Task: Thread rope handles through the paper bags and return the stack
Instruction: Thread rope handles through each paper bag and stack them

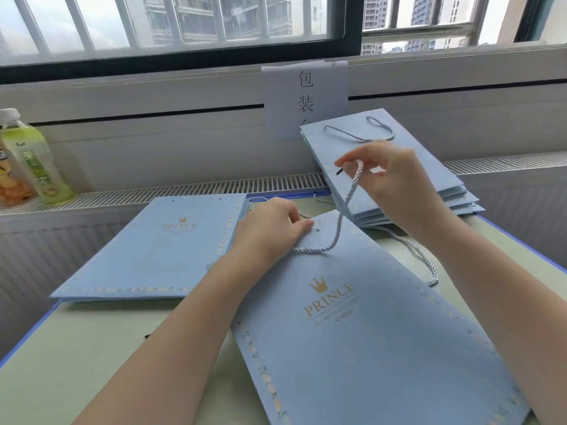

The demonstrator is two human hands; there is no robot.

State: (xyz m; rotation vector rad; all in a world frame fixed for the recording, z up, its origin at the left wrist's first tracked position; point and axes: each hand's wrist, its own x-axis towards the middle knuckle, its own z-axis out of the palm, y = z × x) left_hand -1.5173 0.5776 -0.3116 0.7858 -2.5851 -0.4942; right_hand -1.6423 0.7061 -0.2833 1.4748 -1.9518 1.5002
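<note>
A flat light-blue paper bag [362,348] printed PRINCE lies in front of me on the table. My left hand [270,231] pinches its top edge beside a punched hole. My right hand [389,179] is raised above the bag, holding the black-tipped end of a pale twisted rope handle [343,216]. The rope runs down from those fingers and curves across the bag toward my left hand. A stack of bags without handles [153,253] lies to the left. A stack of bags with rope handles [383,167] leans at the back right.
A green drink bottle [33,157] and an orange packet [12,185] stand on the radiator sill at far left. A paper sign [306,96] hangs on the wall under the window. A loose rope [420,256] lies on the pale green table [92,357] to the right.
</note>
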